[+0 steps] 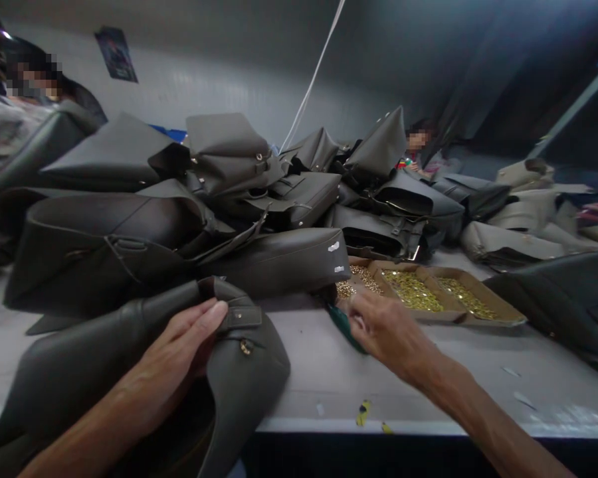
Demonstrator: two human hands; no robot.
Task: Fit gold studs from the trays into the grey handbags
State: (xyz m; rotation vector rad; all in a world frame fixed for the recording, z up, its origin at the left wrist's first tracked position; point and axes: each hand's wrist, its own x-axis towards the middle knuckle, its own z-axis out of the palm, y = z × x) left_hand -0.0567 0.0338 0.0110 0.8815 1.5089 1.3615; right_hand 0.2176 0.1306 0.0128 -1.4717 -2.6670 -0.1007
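Your left hand (192, 338) pinches the dark bag (259, 372) at the front edge of the table (319, 358). Your right hand (381, 322) curls by a green thing (345, 325), near 3 box parts (505, 307) of shiny bits (411, 290); I can't tell if its fingers grip.

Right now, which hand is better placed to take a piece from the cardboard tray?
The right hand, probably: it is near the cardboard tray, while the left hand is farther off, gripping the dark bag. Whether the right holds the green item beside it is unclear.
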